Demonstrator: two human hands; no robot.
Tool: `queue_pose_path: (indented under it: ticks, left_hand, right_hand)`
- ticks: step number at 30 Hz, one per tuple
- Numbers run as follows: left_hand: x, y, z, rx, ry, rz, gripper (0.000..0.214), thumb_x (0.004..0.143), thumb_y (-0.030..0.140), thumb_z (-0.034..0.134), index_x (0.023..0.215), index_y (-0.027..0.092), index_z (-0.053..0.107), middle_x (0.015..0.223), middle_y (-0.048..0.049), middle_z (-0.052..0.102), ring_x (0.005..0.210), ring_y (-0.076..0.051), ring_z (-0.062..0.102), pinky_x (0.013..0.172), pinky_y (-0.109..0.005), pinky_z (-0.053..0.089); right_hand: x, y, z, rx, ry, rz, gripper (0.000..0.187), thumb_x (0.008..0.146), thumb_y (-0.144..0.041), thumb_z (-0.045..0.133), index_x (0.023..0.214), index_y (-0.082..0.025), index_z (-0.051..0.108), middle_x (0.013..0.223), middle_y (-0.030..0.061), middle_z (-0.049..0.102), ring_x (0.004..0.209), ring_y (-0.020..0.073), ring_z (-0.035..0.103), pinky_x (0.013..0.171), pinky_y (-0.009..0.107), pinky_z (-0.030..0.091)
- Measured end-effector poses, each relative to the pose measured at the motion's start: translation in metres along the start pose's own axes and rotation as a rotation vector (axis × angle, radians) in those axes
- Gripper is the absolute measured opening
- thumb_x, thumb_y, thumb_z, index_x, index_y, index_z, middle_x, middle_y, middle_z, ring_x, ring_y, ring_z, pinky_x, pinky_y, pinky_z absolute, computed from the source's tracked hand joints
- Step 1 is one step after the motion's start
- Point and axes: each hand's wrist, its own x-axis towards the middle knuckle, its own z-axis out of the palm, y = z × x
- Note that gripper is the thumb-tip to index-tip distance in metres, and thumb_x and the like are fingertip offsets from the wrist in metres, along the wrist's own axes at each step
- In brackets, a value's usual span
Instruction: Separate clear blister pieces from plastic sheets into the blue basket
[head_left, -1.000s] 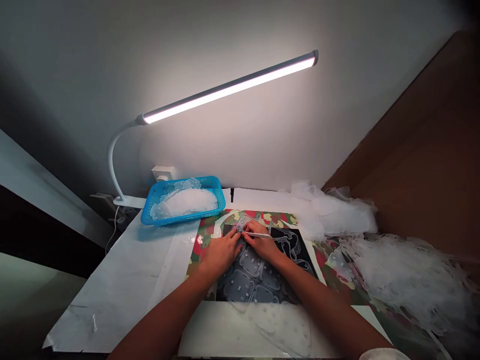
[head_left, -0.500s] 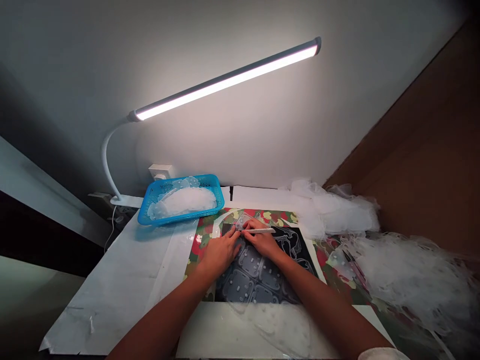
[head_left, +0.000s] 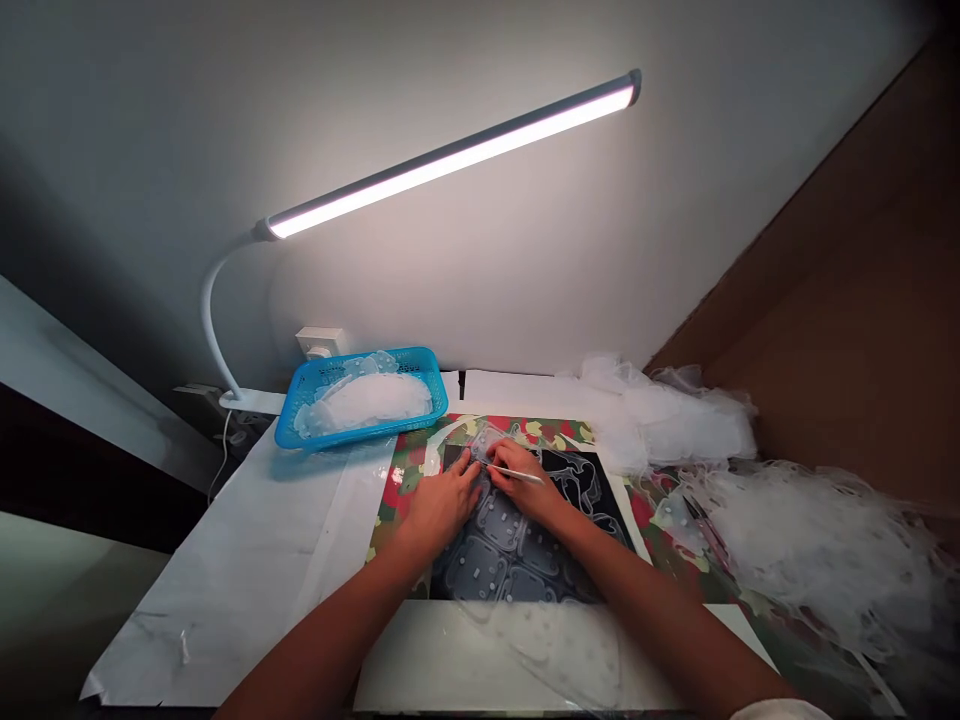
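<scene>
A translucent moulded sheet (head_left: 504,528) with rounded panel shapes and small raised dots lies over a black board (head_left: 577,478). My left hand (head_left: 444,502) rests on the sheet's left part, its fingers stretched forward and pressing down. In my right hand (head_left: 529,482) is a thin white pen-like tool (head_left: 519,474), gripped between thumb and fingers. Its tip meets the sheet close to my left fingertips; the exact contact point is too small to make out. The near end of the sheet hangs over a white board (head_left: 435,655).
A blue basket (head_left: 360,437) of translucent cut pieces stands at the back left. Stacked translucent sheets (head_left: 675,430) and a heap of stringy offcuts (head_left: 817,560) lie on the right, beside dark-bladed scissors or tweezers (head_left: 709,530). A lamp (head_left: 457,160) hangs above.
The pen-like tool has tilted, its rear end dropping toward me. My right fingers have shifted slightly with it. My left hand stays almost in place.
</scene>
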Motion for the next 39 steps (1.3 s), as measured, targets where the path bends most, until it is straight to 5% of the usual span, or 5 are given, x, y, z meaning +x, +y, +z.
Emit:
queue_pose_path:
  ticks: [6, 14, 20, 25, 39]
  left_hand:
    - [0.000, 0.000, 0.002, -0.051, 0.035, -0.027, 0.039, 0.095, 0.026, 0.039, 0.129, 0.023, 0.059, 0.146, -0.0153, 0.046, 0.082, -0.028, 0.069, 0.060, -0.036, 0.047]
    - [0.000, -0.003, 0.000, -0.110, 0.041, -0.050, 0.036, 0.090, 0.025, 0.049, 0.122, 0.025, 0.064, 0.144, -0.0135, 0.050, 0.080, -0.028, 0.069, 0.060, -0.036, 0.047]
    - [0.012, -0.013, -0.014, -0.566, 0.231, -0.073, 0.043, 0.095, 0.047, 0.039, 0.095, 0.023, 0.075, 0.105, -0.0071, 0.072, 0.089, -0.024, 0.067, 0.072, -0.029, 0.048]
    - [0.018, -0.016, -0.007, -1.165, -0.031, -0.046, 0.055, 0.086, 0.062, 0.049, 0.079, 0.014, 0.074, 0.068, -0.0063, 0.069, 0.058, -0.017, 0.060, 0.055, -0.025, 0.043]
    - [0.014, -0.018, 0.007, -1.017, 0.131, 0.064, 0.027, 0.080, 0.038, 0.064, 0.095, 0.017, 0.072, 0.090, -0.0056, 0.073, 0.085, -0.021, 0.064, 0.076, -0.028, 0.048]
  right_hand:
    - [0.005, -0.009, 0.001, -0.109, 0.033, -0.023, 0.015, 0.088, -0.019, 0.052, 0.073, -0.023, 0.055, 0.079, 0.0067, 0.063, 0.080, 0.0232, 0.055, 0.077, 0.035, 0.043]
    - [-0.014, 0.039, -0.098, 0.276, 0.750, 0.404, 0.033, 0.077, -0.048, 0.064, 0.062, -0.021, 0.051, 0.061, -0.0016, 0.059, 0.060, 0.0151, 0.051, 0.060, 0.027, 0.040]
    - [-0.036, -0.018, -0.078, 0.372, 0.429, 0.253, 0.026, 0.084, -0.042, 0.060, 0.068, -0.022, 0.056, 0.091, 0.0044, 0.073, 0.082, 0.0193, 0.063, 0.076, 0.030, 0.045]
    - [-0.041, -0.065, -0.048, 0.303, 0.029, 0.134, 0.017, 0.085, -0.036, 0.058, 0.073, -0.023, 0.061, 0.088, 0.0038, 0.072, 0.075, 0.0197, 0.062, 0.071, 0.031, 0.046]
    - [-0.015, -0.019, -0.045, 0.608, 0.033, 0.403, 0.030, 0.071, -0.043, 0.064, 0.060, -0.021, 0.047, 0.063, -0.0037, 0.050, 0.063, 0.0142, 0.046, 0.063, 0.027, 0.037]
